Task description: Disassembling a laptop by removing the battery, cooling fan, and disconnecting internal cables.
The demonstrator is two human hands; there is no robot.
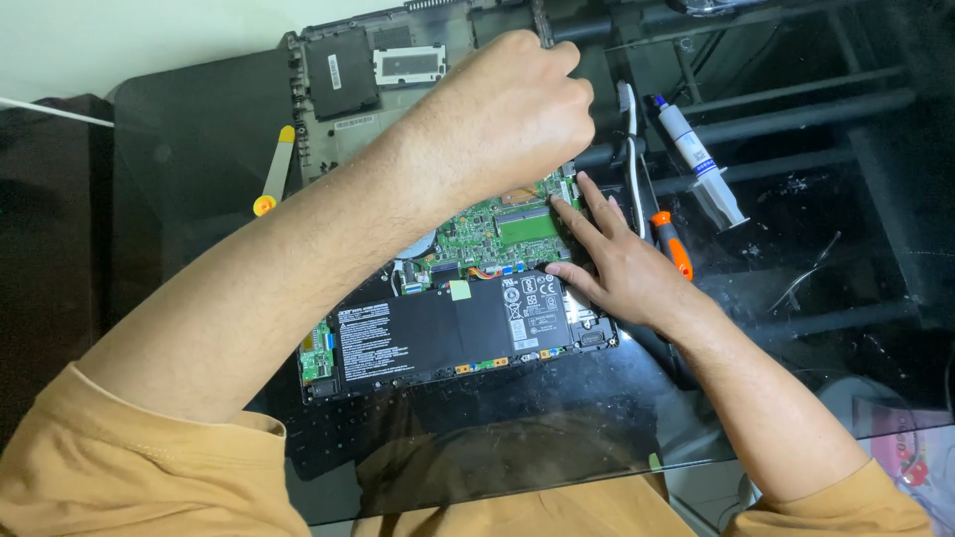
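your opened laptop (438, 298) lies belly-up in the middle of the dark glass tabletop (189, 149), its green circuit board (497, 229) bare above the flat black battery (438, 333). your left hand (512, 114) hangs over the board's upper edge, its grip curled tight as if round something slim, but what it pinches is hidden behind the knuckles, so i cannot tell. your right hand (617, 264) rests on the laptop's right side, grip spread, forefinger pressing at the board's right edge and thumb down by the battery's corner.

judging from that, you are working a small part at the top of the board while the other hand steadies the case. keep that right hand flat and firm so the shell does not slide on the glass. bring the left straight down rather than at a slant, and use light force, since the parts under it look small and close together. mind the thin cables near the battery's top edge.

the removed bottom cover (368, 80) sits just behind the laptop. a yellow pry tool (274, 169) lies to its left, a white syringe tube (696, 159) and an orange-handled screwdriver (674, 247) to the right, all near at hand.
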